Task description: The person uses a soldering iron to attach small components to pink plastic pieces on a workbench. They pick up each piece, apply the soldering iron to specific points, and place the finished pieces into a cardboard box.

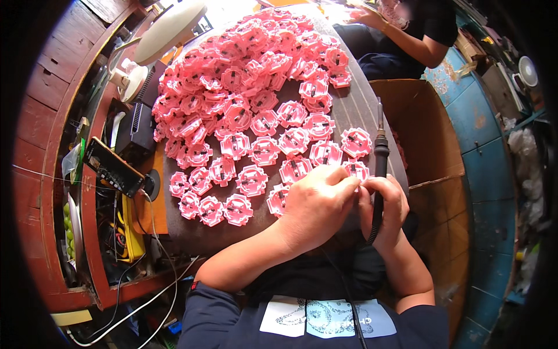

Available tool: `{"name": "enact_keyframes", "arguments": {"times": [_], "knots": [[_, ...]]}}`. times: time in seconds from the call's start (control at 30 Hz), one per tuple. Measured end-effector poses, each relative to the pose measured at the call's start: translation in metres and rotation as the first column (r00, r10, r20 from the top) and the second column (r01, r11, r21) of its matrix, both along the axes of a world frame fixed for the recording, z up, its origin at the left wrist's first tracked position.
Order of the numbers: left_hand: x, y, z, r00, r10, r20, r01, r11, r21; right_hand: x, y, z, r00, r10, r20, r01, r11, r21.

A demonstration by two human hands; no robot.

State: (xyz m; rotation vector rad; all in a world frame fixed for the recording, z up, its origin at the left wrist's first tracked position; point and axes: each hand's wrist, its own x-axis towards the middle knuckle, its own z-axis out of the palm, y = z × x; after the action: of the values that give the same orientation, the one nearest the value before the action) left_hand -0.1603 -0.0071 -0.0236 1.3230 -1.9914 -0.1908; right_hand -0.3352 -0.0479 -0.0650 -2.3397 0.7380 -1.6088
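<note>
My left hand (pixel 317 200) is closed, thumb and index finger pinched on a small pale thing too hidden to make out. Its fingertips meet those of my right hand (pixel 388 209), which is curled round the black handle of a soldering iron (pixel 381 152). The iron's metal tip points away from me, toward the far end of the work surface. Just beyond my fingers lie pink plastic pieces (pixel 294 167) with black and metal parts in their centres. Many similar pieces (pixel 238 75) are heaped across the dark mat (pixel 195 235).
At left are a lamp (pixel 173 29), a black box (pixel 131 131), a propped phone (pixel 110 166), cables and a red wooden frame (pixel 43 232). A cardboard box (pixel 439 125) is right of the mat, beside blue panels (pixel 488 221). Another person's arm (pixel 418 49) is at top right.
</note>
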Motion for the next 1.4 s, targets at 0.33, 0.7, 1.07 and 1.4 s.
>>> {"name": "enact_keyframes", "arguments": {"times": [0.33, 0.7, 1.07, 1.4], "knots": [[0.000, -0.007, -0.009, 0.999, -0.003, -0.041, 0.006, 0.997, 0.079, -0.001, 0.007, -0.011, 0.997, -0.009, 0.074, -0.008, 0.976, 0.218], [-0.002, -0.008, -0.011, 0.998, 0.034, -0.059, -0.029, 0.995, 0.094, -0.008, 0.005, -0.002, 0.995, 0.076, -0.058, -0.078, 0.996, -0.033], [-0.006, -0.008, -0.010, 0.998, 0.055, -0.004, -0.055, 0.996, 0.064, -0.007, 0.007, -0.003, 0.993, 0.000, -0.119, 0.000, 1.000, 0.006], [-0.007, -0.011, -0.006, 0.998, 0.046, 0.034, -0.047, 0.998, 0.033, -0.039, 0.017, -0.003, 0.998, 0.068, 0.002, -0.068, 0.996, 0.053]]}}
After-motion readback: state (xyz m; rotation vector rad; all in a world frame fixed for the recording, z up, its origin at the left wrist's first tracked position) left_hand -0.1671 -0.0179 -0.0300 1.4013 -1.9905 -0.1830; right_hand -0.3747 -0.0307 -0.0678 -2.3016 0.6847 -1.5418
